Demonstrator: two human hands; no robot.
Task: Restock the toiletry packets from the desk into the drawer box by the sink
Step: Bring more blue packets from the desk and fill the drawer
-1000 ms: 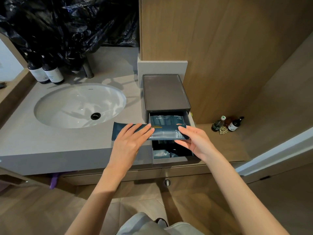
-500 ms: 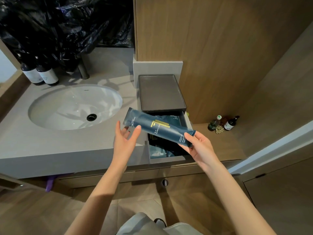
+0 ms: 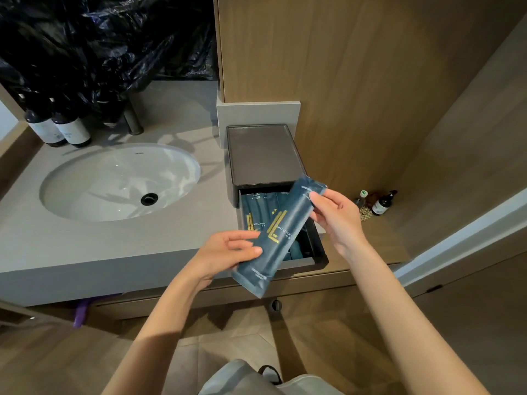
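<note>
Navy packet aslant from left grip

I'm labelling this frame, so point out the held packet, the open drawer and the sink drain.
held packet (image 3: 282,238), head view, middle of its blue face
open drawer (image 3: 302,262), head view, its front rim
sink drain (image 3: 149,199), head view, dark centre
</note>
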